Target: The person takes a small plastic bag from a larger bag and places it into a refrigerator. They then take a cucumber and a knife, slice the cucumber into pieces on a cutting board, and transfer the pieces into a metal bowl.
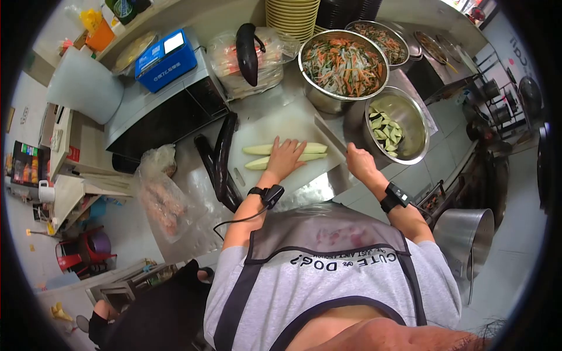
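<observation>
On the white cutting board (262, 124) lie long, pale green peeled pieces (256, 150), side by side. My left hand (285, 158) rests across them with its fingers spread. My right hand (360, 162) is closed round the handle of a broad knife, whose blade (329, 136) stands edge-on near the board's right side. A small blade-like tool (239, 176) lies by the board's lower left corner. Dark purple eggplants (222, 155) are left of the board. Cut pale green chunks (386, 132) sit in a steel bowl (414, 126) beyond my right hand.
A deep steel bowl (335, 105) holds shredded vegetables, with another bowl behind. One eggplant (246, 55) lies on plastic-wrapped packages. Plastic bags (158, 199), a blue box (167, 60) and stacked yellow plates (291, 17) stand around. A person in black (158, 310) is at the lower left.
</observation>
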`<move>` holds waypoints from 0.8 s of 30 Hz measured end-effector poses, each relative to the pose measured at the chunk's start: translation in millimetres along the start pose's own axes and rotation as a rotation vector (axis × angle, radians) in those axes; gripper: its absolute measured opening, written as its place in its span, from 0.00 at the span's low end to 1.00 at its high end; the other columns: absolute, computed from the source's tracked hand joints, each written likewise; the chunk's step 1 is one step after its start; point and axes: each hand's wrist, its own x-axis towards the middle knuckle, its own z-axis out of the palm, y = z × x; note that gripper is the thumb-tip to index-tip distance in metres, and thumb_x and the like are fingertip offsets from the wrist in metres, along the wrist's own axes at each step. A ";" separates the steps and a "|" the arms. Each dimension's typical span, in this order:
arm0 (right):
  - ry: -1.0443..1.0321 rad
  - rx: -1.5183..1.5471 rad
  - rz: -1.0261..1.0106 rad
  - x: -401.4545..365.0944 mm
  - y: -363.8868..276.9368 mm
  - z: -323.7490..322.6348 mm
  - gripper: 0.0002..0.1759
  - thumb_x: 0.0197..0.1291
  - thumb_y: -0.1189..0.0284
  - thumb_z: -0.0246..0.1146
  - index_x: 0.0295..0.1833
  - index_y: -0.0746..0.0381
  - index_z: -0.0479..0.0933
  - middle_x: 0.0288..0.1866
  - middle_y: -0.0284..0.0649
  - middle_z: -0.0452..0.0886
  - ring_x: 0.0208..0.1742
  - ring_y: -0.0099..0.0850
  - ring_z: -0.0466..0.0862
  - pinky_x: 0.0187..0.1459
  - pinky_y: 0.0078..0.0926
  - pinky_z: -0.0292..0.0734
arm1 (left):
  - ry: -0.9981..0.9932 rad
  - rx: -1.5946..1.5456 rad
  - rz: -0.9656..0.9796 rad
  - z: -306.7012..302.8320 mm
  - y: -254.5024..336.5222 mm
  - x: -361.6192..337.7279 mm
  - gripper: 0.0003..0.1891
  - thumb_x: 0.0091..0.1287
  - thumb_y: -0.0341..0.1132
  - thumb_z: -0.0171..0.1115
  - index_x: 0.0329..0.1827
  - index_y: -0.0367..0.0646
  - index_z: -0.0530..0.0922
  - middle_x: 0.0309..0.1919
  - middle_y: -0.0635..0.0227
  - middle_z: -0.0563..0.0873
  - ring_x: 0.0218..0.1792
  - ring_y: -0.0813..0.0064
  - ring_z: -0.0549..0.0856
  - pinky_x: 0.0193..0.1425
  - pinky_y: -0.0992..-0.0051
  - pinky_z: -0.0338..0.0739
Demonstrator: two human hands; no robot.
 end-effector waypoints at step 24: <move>-0.173 0.031 -0.177 -3.4 -35.4 -48.6 0.08 0.62 0.74 0.56 0.41 0.67 0.67 0.25 0.55 0.81 0.31 0.56 0.83 0.34 0.53 0.76 | 0.302 -0.119 0.080 16.4 7.0 23.0 0.12 0.62 0.33 0.58 0.48 0.42 0.78 0.50 0.64 0.81 0.53 0.66 0.78 0.57 0.65 0.71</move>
